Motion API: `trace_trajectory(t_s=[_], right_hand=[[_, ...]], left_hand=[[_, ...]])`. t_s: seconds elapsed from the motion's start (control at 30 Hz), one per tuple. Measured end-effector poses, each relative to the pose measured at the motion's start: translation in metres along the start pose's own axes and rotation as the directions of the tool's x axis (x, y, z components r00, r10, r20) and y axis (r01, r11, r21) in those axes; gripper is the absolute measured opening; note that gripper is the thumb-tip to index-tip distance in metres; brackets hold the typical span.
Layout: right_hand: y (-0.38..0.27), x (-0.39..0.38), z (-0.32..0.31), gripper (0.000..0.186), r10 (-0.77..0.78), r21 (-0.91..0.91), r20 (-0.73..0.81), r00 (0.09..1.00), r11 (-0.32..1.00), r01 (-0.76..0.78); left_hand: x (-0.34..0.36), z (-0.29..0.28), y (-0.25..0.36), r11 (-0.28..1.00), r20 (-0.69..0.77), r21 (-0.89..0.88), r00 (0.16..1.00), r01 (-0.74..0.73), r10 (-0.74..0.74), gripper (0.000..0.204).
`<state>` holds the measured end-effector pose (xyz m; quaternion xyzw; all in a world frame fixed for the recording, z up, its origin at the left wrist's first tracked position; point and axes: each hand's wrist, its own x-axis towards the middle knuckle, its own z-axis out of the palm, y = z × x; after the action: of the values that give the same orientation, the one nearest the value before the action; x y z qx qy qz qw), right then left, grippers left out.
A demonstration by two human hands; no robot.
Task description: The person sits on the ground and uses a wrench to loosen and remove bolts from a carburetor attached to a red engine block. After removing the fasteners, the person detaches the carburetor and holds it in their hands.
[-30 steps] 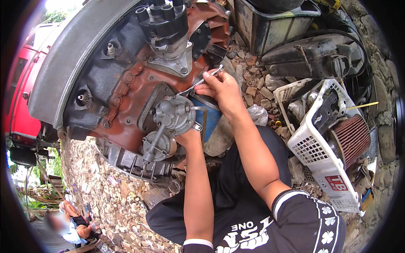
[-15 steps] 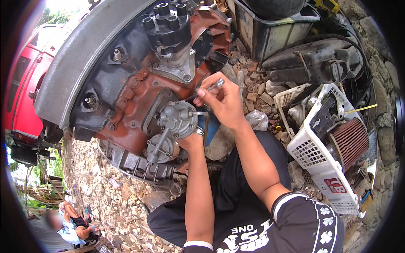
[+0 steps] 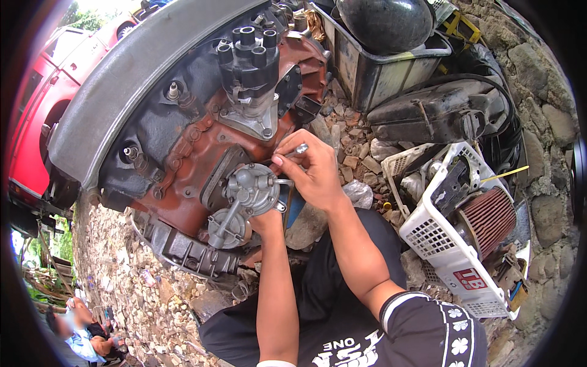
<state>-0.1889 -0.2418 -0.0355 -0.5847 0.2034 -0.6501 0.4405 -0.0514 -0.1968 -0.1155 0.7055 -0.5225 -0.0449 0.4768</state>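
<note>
A grey cast-metal fuel pump (image 3: 249,192) sits against a dark flange (image 3: 223,177) on the side of a red-brown engine block (image 3: 183,183). My left hand (image 3: 267,224) is closed on the pump's near underside, most of its fingers hidden behind the body. Just above the pump, my right hand (image 3: 315,171) pinches a slim silver wrench (image 3: 301,148); its rounded end sticks out over the knuckles. The wrench's other end points in beside the pump's flange and is hidden by the fingers. A bent metal pipe (image 3: 284,182) stands out from the pump close to my right fingers.
Above the pump rises a black distributor cap (image 3: 249,61). Spark plugs (image 3: 173,92) line the block. To the right are a white plastic crate (image 3: 428,241) of parts, a black tank (image 3: 437,110) and a grey bin (image 3: 388,76). A person (image 3: 85,333) sits on the far left.
The view has shifted slightly, and the scene sits a little further left and lower. My right hand has turned the wrench, whose end now points more toward me. My left hand keeps its place at the pump.
</note>
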Motion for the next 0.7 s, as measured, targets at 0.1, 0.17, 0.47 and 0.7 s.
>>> trace_trajectory(t_s=[0.1, 0.17, 0.47, 0.7], right_hand=[[0.009, -0.002, -0.006, 0.009, -0.046, 0.161, -0.097, 0.994, 0.985, 0.061], [0.014, 0.000, -0.012, 0.011, 0.052, 0.326, -0.249, 0.967, 0.945, 0.033], [0.062, 0.000, -0.013, 0.014, 0.348, 0.636, -0.316, 0.883, 0.768, -0.074], [0.065, 0.001, -0.017, 0.014, 0.387, 0.666, -0.324, 0.863, 0.742, -0.082]], left_hand=[[0.001, 0.001, 0.005, 0.999, 0.023, -0.025, 0.999, 0.046, -0.045, 0.056], [0.004, 0.004, 0.009, 0.989, 0.005, -0.114, 0.996, 0.090, -0.091, 0.052], [0.005, -0.003, 0.044, 0.418, 0.091, -0.825, 0.818, 0.381, -0.568, 0.037], [0.011, 0.003, 0.057, 0.340, 0.049, -0.885, 0.790, 0.318, -0.611, 0.034]])
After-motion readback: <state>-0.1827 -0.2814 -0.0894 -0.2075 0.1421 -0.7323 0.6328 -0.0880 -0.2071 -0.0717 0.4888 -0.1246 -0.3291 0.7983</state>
